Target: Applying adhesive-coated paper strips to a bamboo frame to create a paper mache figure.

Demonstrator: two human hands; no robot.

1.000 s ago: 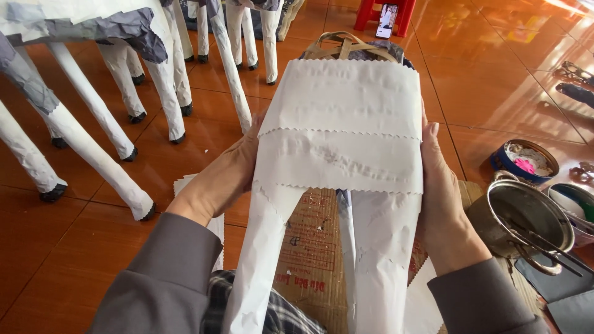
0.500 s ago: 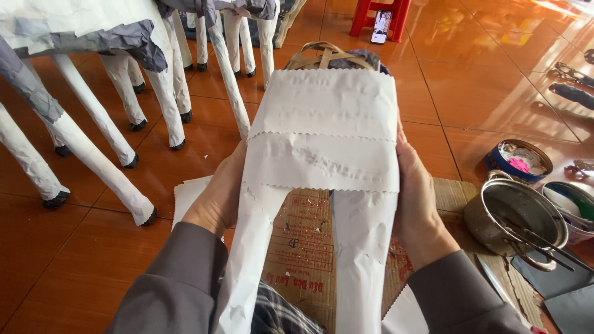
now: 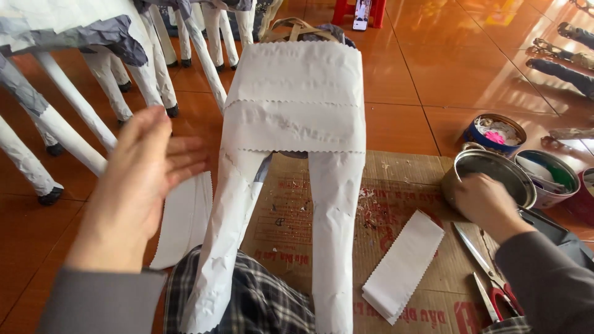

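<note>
Paper-covered animal frame [image 3: 297, 117] stands unheld at frame centre. Left hand [image 3: 139, 179] is raised, spread wide and empty. Right hand [image 3: 489, 204] is dipped into the metal pot [image 3: 495, 170]; its grip cannot be told. Frame may be toppled, fresh paper smeared.

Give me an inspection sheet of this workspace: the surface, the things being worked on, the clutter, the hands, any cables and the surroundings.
Surface: flattened cardboard sheet on a glossy orange tiled floor, speckled with paper scraps.
Job's things: paper-covered figure with two legs, lying over the person's lap; metal pot; paper strips.
Clutter: scissors, round tin, bowl, a second pile of paper strips.
Hands: left hand raised, open, holding nothing; right hand at the pot's rim, fingers hidden.
Cables: nothing seen.
Surroundings: finished white and grey figures standing on thin legs; red stool with a phone on it.
</note>
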